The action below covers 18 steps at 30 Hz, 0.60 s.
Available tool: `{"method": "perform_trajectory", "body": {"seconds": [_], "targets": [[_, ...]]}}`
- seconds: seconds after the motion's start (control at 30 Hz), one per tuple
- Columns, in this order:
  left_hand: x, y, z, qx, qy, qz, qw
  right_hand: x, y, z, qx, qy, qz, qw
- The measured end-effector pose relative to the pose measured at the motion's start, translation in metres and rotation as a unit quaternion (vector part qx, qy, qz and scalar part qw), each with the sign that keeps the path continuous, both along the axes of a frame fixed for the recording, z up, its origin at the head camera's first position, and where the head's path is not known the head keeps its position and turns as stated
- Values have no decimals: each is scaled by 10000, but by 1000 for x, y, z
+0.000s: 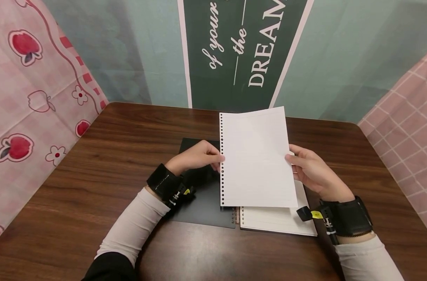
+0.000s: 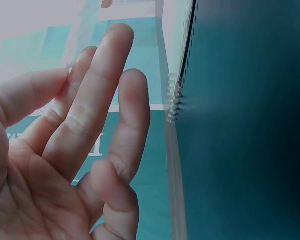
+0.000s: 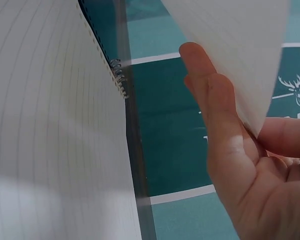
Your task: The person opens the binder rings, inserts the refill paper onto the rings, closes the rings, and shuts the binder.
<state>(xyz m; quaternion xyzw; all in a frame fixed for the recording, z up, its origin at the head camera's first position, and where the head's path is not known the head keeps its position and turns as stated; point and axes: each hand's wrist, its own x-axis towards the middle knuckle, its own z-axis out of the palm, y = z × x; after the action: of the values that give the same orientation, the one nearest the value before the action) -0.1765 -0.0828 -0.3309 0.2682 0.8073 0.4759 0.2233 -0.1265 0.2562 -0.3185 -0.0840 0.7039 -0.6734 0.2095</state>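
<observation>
A loose white sheet of paper [image 1: 257, 160], punched with a row of holes down its left edge, is held up over an open spiral notebook [image 1: 276, 222]. My left hand [image 1: 199, 156] pinches the punched edge between thumb and forefinger; in the left wrist view the other fingers of that hand [image 2: 85, 130] are spread apart. On the opposite edge, the right hand [image 1: 311, 169] grips the sheet, thumb in front and fingers behind. The notebook's dark cover [image 1: 206, 207] lies flat to the left of its metal coil [image 3: 119, 79], and lined pages [image 3: 55, 125] lie to the right.
The notebook lies on a dark wooden table [image 1: 94, 175]. Behind the table hangs a green cloth with white lettering [image 1: 234, 50]. A pink apple-print cloth [image 1: 34, 97] hangs at the left, and a pink checked cloth [image 1: 410, 125] at the right.
</observation>
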Motion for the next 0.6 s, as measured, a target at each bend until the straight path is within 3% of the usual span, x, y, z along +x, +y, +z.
{"method": "perform_trajectory", "body": {"seconds": [0.2, 0.6], "targets": [[2, 6, -2, -53, 95, -191, 9998, 5, 4, -2, 101, 46, 30, 9999], [6, 14, -6, 64, -87, -356, 9993, 13, 11, -3, 1, -18, 43, 10000]]}}
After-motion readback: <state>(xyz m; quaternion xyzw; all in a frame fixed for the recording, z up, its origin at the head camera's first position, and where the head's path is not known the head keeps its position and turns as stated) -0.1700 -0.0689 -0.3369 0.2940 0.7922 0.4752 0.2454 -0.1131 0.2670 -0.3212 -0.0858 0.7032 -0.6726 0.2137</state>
